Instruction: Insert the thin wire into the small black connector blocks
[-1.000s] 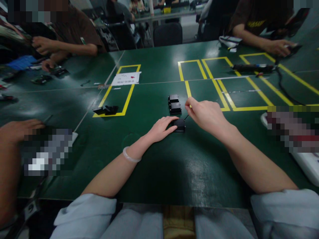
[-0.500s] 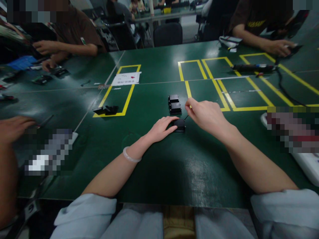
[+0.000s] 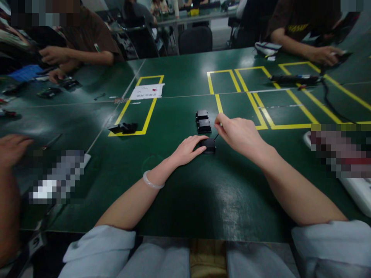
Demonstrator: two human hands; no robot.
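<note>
Green table (image 3: pixel 179 208) here, and one black block (image 3: pixel 210 144) gets all the attention!
The left hand (image 3: pixel 187 150) pinches its left side between parted thumb and fingers; the right hand (image 3: pixel 236 131), fingertips together, pinches a thin rod (image 3: pixel 216 136) angled down to its far right corner; just beyond sit two more blocks (image 3: pixel 203 121), then a paper (image 3: pixel 147 91), then a chair (image 3: pixel 195 39).

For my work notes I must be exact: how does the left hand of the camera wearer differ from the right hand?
The left hand has thumb and fingers apart at the nearest black box; the right hand is curled, pinching a thin dark rod.
The left wrist wears a pale bracelet; the right wrist is bare.
Both hands are ungloved.
</note>
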